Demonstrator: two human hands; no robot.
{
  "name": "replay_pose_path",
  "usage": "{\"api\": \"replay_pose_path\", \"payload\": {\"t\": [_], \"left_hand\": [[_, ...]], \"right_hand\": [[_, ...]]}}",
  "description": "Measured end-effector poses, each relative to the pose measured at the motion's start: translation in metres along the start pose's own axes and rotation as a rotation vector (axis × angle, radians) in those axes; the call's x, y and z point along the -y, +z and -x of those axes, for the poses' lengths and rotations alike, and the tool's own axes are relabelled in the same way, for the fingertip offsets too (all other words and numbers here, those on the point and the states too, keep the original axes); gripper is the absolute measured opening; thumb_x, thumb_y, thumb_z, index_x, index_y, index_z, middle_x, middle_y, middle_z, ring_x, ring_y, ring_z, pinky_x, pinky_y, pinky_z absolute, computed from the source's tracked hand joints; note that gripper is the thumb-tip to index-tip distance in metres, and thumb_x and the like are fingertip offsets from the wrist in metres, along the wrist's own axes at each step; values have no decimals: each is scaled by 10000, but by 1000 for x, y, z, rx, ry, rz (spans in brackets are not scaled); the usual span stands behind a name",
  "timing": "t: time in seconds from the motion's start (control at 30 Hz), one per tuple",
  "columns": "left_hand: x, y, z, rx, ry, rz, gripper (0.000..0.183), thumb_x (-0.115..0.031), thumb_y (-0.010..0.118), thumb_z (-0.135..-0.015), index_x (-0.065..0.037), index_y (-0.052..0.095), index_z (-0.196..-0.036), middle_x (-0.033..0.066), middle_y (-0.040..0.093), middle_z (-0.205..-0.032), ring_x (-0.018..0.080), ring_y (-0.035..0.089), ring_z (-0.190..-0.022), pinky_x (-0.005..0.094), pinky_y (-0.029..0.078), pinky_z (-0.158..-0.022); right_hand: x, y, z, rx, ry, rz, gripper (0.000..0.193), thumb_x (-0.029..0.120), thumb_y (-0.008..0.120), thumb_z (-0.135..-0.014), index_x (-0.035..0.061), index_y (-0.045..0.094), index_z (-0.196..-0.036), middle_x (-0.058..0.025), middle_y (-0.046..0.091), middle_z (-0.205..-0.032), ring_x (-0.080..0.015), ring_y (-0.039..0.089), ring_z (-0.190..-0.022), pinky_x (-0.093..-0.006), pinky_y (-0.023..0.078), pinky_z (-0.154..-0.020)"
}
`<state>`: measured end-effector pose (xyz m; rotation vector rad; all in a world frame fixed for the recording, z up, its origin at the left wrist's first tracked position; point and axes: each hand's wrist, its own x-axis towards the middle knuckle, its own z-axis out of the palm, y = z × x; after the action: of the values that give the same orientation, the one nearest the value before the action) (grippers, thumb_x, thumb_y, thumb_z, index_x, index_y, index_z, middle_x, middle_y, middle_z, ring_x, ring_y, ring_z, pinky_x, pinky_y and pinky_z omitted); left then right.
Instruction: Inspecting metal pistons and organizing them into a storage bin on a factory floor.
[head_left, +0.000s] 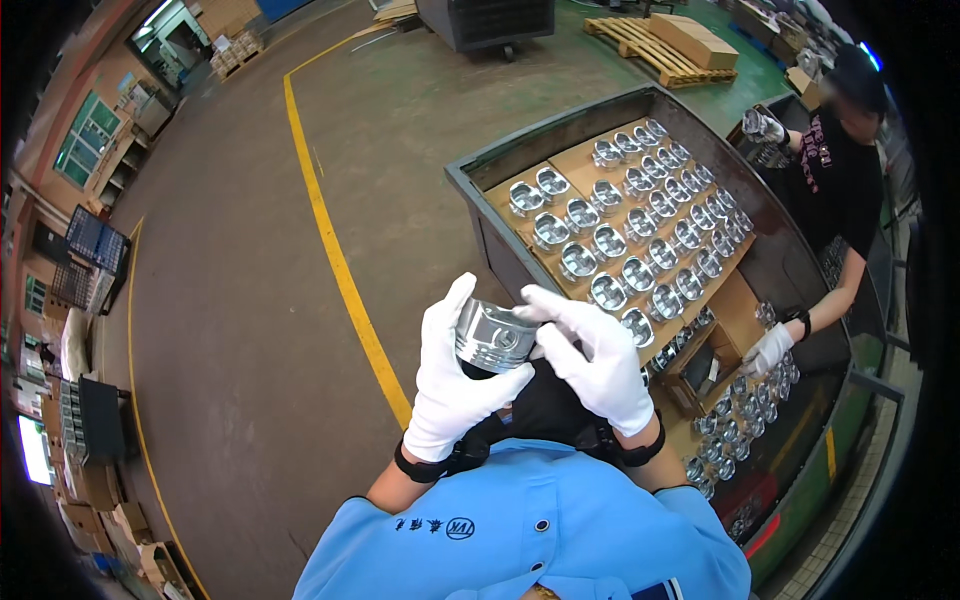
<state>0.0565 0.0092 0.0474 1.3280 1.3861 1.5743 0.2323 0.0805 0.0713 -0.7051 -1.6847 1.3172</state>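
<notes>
A shiny metal piston (494, 338) is held up in front of my chest, tilted, with its ring grooves low and the round pin hole facing up. My left hand (445, 375), in a white glove, wraps round its left side, thumb below and fingers above. From the right, my right hand (598, 365), also gloved in white, has its bent fingertips on the piston's edge. Just beyond that hand, rows of similar pistons (608, 242) stand on brown cardboard (580, 172) in a large dark metal bin (477, 205).
Across the bin a person in black (835, 170) holds a piston in one gloved hand (770, 130); the other gloved hand (768, 350) reaches beside an open cardboard box (697, 390). More pistons (722, 440) stand nearer me. A yellow floor line (345, 270) runs left of the bin; a wooden pallet (640, 45) lies beyond.
</notes>
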Motion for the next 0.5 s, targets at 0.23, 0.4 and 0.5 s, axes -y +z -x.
{"api": "replay_pose_path", "payload": {"t": [0.23, 0.4, 0.5], "left_hand": [[-4, 8, -5, -46, 531, -657, 1023, -77, 913, -575, -70, 417, -1470, 164, 475, -1273, 334, 549, -1121, 406, 476, -940], [10, 7, -4, -3, 133, 164, 1025, -199, 898, -725, -14, 314, -1548, 91, 484, -1251, 206, 535, -1134, 392, 469, -974], [-1, 9, -14, 70, -406, 695, 758, -484, 603, -997, -43, 330, -1550, 146, 597, -1285, 242, 614, -1165, 388, 540, -940]], "right_hand": [[-11, -4, -4, 57, -85, 207, 283, 32, 631, -846, -36, 702, -1112, -186, 717, -967, -314, 706, -867, -374, 553, -798], [-16, -13, -4, 33, -39, 108, 299, 14, 609, -848, -48, 685, -1131, -200, 707, -1023, -307, 700, -916, -362, 551, -834], [-18, -13, -7, 66, -60, 53, 301, -6, 605, -853, -51, 679, -1142, -200, 705, -1042, -302, 701, -939, -362, 551, -854]]}}
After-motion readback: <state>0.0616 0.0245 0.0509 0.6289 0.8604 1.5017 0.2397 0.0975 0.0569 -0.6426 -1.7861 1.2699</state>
